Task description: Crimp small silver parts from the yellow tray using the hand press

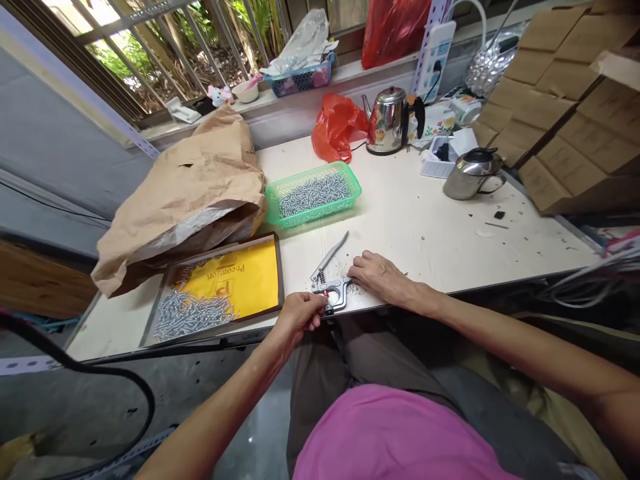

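Note:
A silver hand plier with a spring (336,283) lies at the table's front edge, one long handle pointing away from me. My left hand (303,311) is closed in a pinch at the plier's jaw, beside a small red part; what the fingertips hold is too small to make out. My right hand (379,275) curls its fingers round the plier's right end. Left of my hands, a shallow tray (281,280) holds a yellow sheet (255,277) and a pile of small silver metal pieces (193,315). Beyond the plier stands a green basket (313,220) of similar pieces (315,193).
A large brown paper bag (200,167) lies at the left behind the tray. At the back are a red plastic bag (337,127) and a metal kettle (389,123). A steel jug (467,177) and cardboard (565,107) stand at the right.

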`<state>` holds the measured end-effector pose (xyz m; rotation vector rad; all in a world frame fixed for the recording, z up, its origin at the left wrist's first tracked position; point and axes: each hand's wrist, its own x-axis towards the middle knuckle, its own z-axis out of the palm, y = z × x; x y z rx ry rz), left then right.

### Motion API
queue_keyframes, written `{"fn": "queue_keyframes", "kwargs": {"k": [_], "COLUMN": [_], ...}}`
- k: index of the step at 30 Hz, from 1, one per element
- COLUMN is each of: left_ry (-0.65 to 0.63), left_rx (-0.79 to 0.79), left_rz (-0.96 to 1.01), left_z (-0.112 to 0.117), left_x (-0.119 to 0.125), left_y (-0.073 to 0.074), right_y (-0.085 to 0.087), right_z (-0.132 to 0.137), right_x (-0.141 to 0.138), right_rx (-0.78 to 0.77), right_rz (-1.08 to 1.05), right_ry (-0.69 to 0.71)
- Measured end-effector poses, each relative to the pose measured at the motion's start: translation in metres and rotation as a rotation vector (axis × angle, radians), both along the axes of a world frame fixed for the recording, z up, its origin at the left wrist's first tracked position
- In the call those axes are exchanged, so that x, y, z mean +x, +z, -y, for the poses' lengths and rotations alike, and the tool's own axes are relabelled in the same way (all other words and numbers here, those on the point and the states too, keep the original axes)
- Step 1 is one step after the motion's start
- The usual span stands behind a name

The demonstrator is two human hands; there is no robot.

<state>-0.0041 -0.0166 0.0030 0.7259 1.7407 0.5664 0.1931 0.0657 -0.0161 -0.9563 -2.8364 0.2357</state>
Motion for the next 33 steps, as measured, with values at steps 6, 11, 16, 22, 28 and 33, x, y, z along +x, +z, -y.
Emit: {"fn": "queue_keyframes", "kwargs": {"k": [6, 11, 16, 22, 28, 33], "left_ry": [-0.033, -0.033, -0.040, -0.045, -0.038, -0.071], "left_rx": [-0.076, -0.099, -0.098, -0.104, -0.098, -0.127], "left_rz": [-0.006, 0.029, 0.033, 0.011, 0.006, -0.044], "left_z": [-0.004, -0.007, -0.007, -0.005, -0.006, -0.004], "left_x": [0.000, -0.001, -0.001, -0.002, -0.001, 0.000], "left_y": [0.002, 0.003, 0.004, 0.003, 0.001, 0.006], "right_y": [0.001, 0.015, 0.015, 0.014, 0.025, 0.024], "right_z": [0.002, -0.012, -0.056, -0.080, -0.070, -0.061], "right_x": [0.000, 0.007, 0.000, -0.020, -0.022, -0.019], "right_rx": [-0.012, -0.100, -0.085, -0.145, -0.118, -0.061], "right_rz": [0.004, 0.006, 0.085, 0.220, 0.284, 0.283], "right_ry": [-0.017, 0.079, 0.188, 0.248, 0.187, 0.164]}}
